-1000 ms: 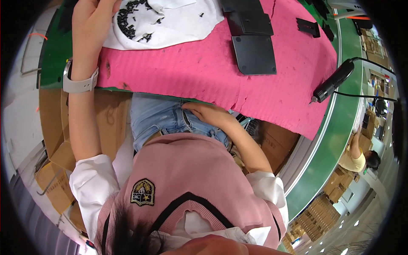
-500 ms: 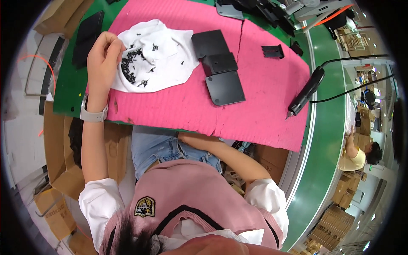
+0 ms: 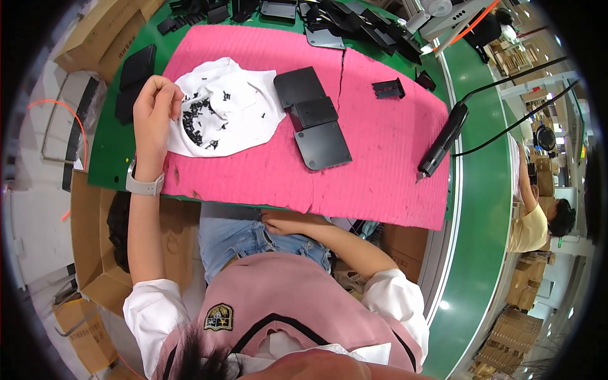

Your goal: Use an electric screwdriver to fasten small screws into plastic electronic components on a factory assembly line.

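My left hand (image 3: 155, 104), with a pale watch on its wrist, is at the left edge of a white cloth (image 3: 244, 123) spread on a pink mat (image 3: 373, 171). Its fingers are curled together beside a heap of small black screws (image 3: 197, 120) on the cloth; anything pinched between them is too small to see. My right hand (image 3: 285, 221) lies flat on my lap below the table's front edge and holds nothing. Three flat black plates (image 3: 316, 123) overlap just right of the cloth.
A black electric screwdriver (image 3: 443, 139) with a cable lies at the mat's right edge. More black parts (image 3: 342, 22) crowd the far side of the green table (image 3: 481, 209). Cardboard boxes (image 3: 95, 253) stand at my left. Another person (image 3: 538, 221) sits at the right.
The view has tilted up, so more of the far table shows. My left hand has stayed at the cloth's left edge and my right hand has stayed on my lap.
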